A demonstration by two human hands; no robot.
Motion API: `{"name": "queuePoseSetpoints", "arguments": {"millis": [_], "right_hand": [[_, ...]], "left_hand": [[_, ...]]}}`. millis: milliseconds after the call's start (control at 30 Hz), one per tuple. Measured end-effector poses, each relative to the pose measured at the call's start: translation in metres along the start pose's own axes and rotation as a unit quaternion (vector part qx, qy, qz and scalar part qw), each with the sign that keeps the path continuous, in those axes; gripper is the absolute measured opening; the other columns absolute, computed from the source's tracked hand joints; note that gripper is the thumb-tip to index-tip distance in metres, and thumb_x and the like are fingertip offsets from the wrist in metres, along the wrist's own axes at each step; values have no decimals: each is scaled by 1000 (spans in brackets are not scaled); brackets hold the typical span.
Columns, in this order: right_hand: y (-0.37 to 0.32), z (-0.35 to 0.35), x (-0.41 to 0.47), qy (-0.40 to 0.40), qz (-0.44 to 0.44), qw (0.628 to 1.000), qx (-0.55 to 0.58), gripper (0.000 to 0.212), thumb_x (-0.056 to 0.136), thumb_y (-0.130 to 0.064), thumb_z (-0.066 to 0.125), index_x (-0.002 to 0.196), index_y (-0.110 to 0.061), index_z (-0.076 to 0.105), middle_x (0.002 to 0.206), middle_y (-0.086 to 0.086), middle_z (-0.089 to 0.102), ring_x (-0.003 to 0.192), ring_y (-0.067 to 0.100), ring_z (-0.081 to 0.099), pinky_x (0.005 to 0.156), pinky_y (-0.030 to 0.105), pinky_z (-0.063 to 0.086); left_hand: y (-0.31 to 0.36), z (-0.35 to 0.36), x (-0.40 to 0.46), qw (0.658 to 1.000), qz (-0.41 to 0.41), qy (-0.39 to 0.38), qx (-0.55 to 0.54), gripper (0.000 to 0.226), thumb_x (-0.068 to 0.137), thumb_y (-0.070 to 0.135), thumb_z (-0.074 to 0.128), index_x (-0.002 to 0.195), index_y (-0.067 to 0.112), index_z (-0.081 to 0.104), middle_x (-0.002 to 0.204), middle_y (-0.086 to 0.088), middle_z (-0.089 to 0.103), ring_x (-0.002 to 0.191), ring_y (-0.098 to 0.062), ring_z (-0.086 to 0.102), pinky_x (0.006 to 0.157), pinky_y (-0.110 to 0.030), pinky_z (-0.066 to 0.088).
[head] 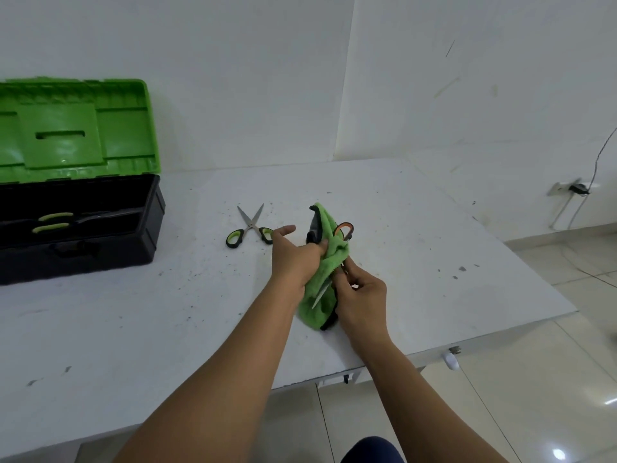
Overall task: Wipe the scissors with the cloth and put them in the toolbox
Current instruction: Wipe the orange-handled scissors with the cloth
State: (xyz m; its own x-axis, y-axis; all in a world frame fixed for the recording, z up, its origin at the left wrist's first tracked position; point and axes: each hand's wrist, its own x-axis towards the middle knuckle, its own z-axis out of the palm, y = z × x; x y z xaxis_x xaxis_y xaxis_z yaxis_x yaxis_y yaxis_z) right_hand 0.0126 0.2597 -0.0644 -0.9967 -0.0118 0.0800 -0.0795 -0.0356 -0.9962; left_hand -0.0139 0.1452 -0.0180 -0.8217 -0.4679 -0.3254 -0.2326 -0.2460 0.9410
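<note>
My left hand [295, 259] grips a green cloth [322, 272] with a dark edge, bunched around a pair of orange-handled scissors [344, 230]. The orange loop sticks out at the cloth's top and a blade tip shows lower down, pointing toward me. My right hand [362, 295] pinches the scissors through the cloth from the right. A second pair of scissors [250, 225], green and black handled, lies open on the white table [133, 312] just left of my hands. The black toolbox [80, 228] with its green lid [73, 128] raised stands at the far left, holding green-handled scissors [53, 222].
The table's right edge runs diagonally close to my right hand, with tiled floor [534, 379] beyond. A wall socket with a cable [579, 188] is at the far right. Dark specks are scattered over the tabletop.
</note>
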Motion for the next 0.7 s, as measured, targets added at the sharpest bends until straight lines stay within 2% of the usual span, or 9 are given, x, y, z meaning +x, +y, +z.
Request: {"name": "queuePoseSetpoints", "arguments": {"millis": [100, 167, 200, 233, 300, 367, 533, 600, 700], "right_hand": [[-1, -2, -3, 2, 6, 1000, 16, 33, 102, -13, 65, 133, -22, 72, 105, 17, 77, 86, 29, 75, 83, 38, 64], [-2, -4, -3, 20, 8, 999, 28, 32, 102, -12, 65, 131, -23, 72, 88, -1, 81, 71, 18, 71, 70, 24, 61], [-2, -5, -1, 28, 12, 999, 34, 30, 102, -12, 64, 125, -28, 75, 74, -7, 74, 61, 15, 59, 62, 21, 54], [-2, -5, 1, 32, 18, 999, 36, 26, 103, -13, 63, 114, -31, 80, 66, -6, 64, 59, 14, 51, 59, 26, 48], [-1, -4, 2, 33, 22, 999, 31, 23, 103, -14, 61, 91, -18, 81, 65, 7, 55, 62, 20, 46, 62, 35, 42], [0, -3, 0, 24, 22, 999, 20, 25, 103, -13, 60, 83, -6, 74, 67, 12, 53, 63, 21, 46, 61, 35, 40], [0, -2, 2, 10, 4, 1000, 18, 23, 101, -12, 59, 85, 2, 70, 70, 29, 51, 65, 22, 44, 62, 36, 38], [3, -2, 5, 8, 6, 1000, 16, 21, 101, -10, 58, 88, 2, 70, 66, 20, 43, 65, 23, 38, 62, 37, 33], [3, -4, 6, -3, 9, 999, 31, 21, 101, -8, 58, 96, -10, 78, 65, 10, 42, 65, 25, 34, 61, 38, 32]], "left_hand": [[6, 0, 5, 997, 14, 55, -50, 52, 95, 16, 77, 130, 27, 41, 110, 4, 54, 101, -21, 67, 98, -47, 60], [8, -1, 6, 998, 4, 29, -51, 56, 92, 23, 81, 130, 29, 41, 113, 3, 56, 108, -25, 67, 99, -47, 59], [6, -1, 2, 999, -6, 1, -34, 59, 91, 26, 83, 133, 30, 41, 115, 1, 59, 109, -25, 69, 99, -47, 60], [2, 1, -3, 999, -16, -27, -9, 63, 90, 28, 84, 136, 30, 41, 118, -1, 64, 110, -25, 70, 98, -48, 60], [-8, 4, -11, 998, -15, -58, 36, 68, 90, 30, 84, 141, 30, 40, 121, -4, 71, 110, -25, 72, 100, -49, 59], [-12, 4, -11, 997, 7, -65, 51, 68, 91, 26, 83, 143, 30, 39, 121, -7, 73, 110, -24, 72, 100, -49, 59], [-4, 10, -5, 997, 31, -34, 63, 63, 95, 14, 77, 138, 34, 34, 113, -7, 69, 101, -19, 70, 94, -43, 60], [-6, 13, -4, 999, 23, -22, 35, 61, 95, 11, 75, 135, 34, 34, 112, -5, 66, 96, -13, 67, 88, -38, 59], [-10, 16, -4, 1000, 15, -4, -8, 57, 96, 7, 72, 131, 33, 36, 104, -1, 64, 90, -9, 65, 76, -30, 55]]}}
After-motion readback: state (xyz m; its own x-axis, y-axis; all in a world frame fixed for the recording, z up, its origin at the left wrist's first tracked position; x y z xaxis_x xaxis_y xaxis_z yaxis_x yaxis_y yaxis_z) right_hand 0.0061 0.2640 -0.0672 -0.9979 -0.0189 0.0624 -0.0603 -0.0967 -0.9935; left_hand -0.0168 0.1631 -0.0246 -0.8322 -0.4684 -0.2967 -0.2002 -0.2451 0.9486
